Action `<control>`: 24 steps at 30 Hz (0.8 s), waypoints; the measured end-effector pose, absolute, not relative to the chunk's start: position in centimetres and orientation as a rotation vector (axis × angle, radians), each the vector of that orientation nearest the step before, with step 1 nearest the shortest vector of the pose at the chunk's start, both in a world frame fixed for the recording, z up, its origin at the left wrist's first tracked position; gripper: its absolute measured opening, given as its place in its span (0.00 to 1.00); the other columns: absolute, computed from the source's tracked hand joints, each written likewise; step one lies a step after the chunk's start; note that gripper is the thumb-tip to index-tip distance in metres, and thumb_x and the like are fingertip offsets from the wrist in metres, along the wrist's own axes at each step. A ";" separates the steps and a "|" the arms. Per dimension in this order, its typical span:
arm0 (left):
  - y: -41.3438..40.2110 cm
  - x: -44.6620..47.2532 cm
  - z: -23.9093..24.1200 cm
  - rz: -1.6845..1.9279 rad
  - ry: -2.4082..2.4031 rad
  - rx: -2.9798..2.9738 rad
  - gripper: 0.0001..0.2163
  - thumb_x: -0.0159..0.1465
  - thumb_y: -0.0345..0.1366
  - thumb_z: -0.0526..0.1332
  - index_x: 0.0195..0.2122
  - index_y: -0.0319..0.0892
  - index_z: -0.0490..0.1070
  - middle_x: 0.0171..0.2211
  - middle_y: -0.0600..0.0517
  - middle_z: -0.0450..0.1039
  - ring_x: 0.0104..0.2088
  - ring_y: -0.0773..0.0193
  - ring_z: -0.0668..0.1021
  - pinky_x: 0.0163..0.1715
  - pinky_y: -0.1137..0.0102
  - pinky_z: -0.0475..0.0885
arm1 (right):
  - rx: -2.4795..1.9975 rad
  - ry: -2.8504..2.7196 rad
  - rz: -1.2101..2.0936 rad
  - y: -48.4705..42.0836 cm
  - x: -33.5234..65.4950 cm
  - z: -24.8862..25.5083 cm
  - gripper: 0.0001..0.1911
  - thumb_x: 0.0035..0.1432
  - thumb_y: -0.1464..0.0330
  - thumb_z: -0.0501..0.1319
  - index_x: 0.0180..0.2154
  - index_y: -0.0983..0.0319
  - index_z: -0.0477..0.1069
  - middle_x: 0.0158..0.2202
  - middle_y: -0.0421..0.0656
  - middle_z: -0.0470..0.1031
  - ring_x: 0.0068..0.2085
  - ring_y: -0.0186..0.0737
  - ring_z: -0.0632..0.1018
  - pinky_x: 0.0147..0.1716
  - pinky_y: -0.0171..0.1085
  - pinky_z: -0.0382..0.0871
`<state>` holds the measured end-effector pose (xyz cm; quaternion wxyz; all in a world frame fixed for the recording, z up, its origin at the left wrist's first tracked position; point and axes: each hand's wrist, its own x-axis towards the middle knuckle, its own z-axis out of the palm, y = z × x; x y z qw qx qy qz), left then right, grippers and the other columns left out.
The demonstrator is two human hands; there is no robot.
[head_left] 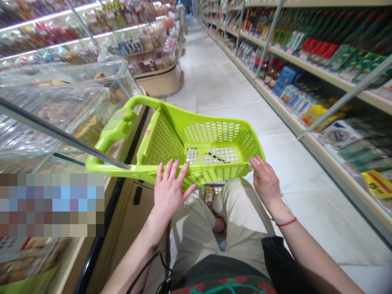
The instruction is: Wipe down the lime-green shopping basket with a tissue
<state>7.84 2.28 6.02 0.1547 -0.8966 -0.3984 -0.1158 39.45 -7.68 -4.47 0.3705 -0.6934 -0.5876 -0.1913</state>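
Note:
A bright green plastic shopping cart (211, 124) with perforated walls stands sideways in front of my knees, its basket holding nothing. My left hand (171, 183) rests on the cart's near rim, fingers stretched out over the edge and thumb spread to the side. At the right end of the same rim, my right hand (265, 179) is closed round the corner, with its fingers curled over it. The cart's handle (114, 126) is to the left, beside the display case, with neither hand on it.
Shelves with bottles and packs (294, 90) line the aisle on the right. On the left are a glass-fronted display case (64, 106) with wrapped food and shelves of snacks (122, 20). A metal pole (61, 132) crosses over the cart's left end. Pale floor tiles (211, 65) run ahead.

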 end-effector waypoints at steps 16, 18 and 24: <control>2.3 7.8 5.9 -0.302 -1.149 -2.580 0.33 0.66 0.57 0.57 0.67 0.43 0.62 0.63 0.38 0.66 0.66 0.44 0.65 0.69 0.46 0.50 | -1.809 -1.577 -0.574 -5.1 32.3 -2.2 0.25 0.61 0.81 0.53 0.56 0.60 0.71 0.58 0.54 0.75 0.57 0.46 0.76 0.55 0.46 0.66; 2.3 7.7 6.0 -0.299 -1.148 -2.582 0.33 0.66 0.56 0.57 0.67 0.44 0.61 0.63 0.39 0.66 0.66 0.44 0.64 0.69 0.47 0.50 | -1.808 -1.587 -0.607 -5.2 32.5 -2.2 0.24 0.62 0.81 0.53 0.55 0.60 0.72 0.58 0.53 0.75 0.55 0.45 0.77 0.58 0.48 0.64; 2.3 7.8 6.1 -0.301 -1.154 -2.584 0.32 0.66 0.56 0.57 0.66 0.43 0.62 0.63 0.39 0.67 0.66 0.44 0.64 0.69 0.47 0.49 | -1.863 -1.549 -0.600 -6.6 35.7 -3.2 0.26 0.60 0.81 0.52 0.57 0.62 0.71 0.57 0.55 0.75 0.56 0.48 0.76 0.55 0.47 0.70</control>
